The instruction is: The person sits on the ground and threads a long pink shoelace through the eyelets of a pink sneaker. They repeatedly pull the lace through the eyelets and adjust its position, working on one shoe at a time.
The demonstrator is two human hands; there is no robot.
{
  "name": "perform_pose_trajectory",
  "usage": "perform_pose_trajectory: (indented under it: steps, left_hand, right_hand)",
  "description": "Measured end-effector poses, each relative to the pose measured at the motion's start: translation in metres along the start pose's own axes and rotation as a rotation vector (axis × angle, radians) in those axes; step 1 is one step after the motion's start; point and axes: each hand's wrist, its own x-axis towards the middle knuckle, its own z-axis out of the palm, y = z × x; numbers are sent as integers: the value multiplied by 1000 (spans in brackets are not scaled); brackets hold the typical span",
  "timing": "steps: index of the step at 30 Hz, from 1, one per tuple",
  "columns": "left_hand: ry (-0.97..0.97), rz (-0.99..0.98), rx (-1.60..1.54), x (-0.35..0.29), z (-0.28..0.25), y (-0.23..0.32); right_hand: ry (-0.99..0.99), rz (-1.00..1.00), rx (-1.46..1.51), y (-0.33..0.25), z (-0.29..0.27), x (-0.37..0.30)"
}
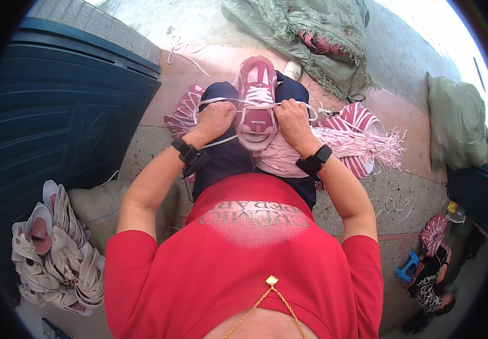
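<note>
A pink sneaker [257, 73] rests between my knees, toe pointing away from me and heel opening towards me. White lacing crosses its tongue, and a white shoelace [255, 105] stretches across the upper part. My left hand [217, 120] is closed on the lace's left end, beside the shoe. On the other side, my right hand [294, 120] pinches the right end, fingertips near the shoe's edge. Over my right thigh lies a thick bundle of pale pink laces [340, 144], partly under my right wrist. Both wrists wear black bands.
Pink striped shoe uppers lie at right [363, 120] and left [187, 110]. A torn green sack [323, 28] stands ahead, another sack [456, 121] far right. White shoe uppers [60, 254] pile up behind left, near a dark blue door [63, 107]. Another person [432, 288] sits behind right.
</note>
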Motion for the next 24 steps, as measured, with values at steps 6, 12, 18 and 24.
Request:
perform_pose_trajectory:
  steps: [6, 12, 18, 24]
  left_hand:
    - [-42, 202, 358, 7, -11, 12]
    - [-40, 293, 513, 12, -6, 26]
    - [139, 157, 508, 3, -11, 34]
    - [110, 161, 494, -13, 10, 40]
  right_hand:
    - [110, 184, 102, -4, 9, -4]
    - [62, 202, 78, -4, 2, -5]
    - [11, 213, 92, -10, -6, -8]
    - [-108, 242, 168, -18, -10, -8]
